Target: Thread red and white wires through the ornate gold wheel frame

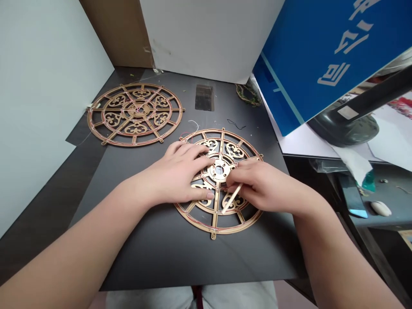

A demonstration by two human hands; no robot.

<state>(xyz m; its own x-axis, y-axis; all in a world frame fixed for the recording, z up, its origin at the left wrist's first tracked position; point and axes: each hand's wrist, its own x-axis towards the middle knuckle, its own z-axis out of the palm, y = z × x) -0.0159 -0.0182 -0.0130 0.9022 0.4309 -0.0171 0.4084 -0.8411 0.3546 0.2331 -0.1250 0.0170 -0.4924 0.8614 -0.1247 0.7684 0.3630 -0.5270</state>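
Note:
A round wooden openwork frame (214, 229) with spokes, scroll cutouts and red wire along its rings lies flat in front of me. My left hand (180, 174) rests spread over its left side, fingers reaching toward the hub and thumb pointing to a lower spoke. On the hub's right side, my right hand (254, 182) is closed around a thin pale wooden stick (232, 198). One end of the stick slants down to the lower spoke; the other is hidden in the fingers. Whether those fingers also pinch wire cannot be seen.
A second wheel-shaped frame (134, 141) with wires lies at the back left of the dark table (180, 266). Behind stand a white panel (206, 38) and a blue sign board (299, 64). A black stand (346, 128), white mouse (380, 208) and dark thread (236, 124) are at right.

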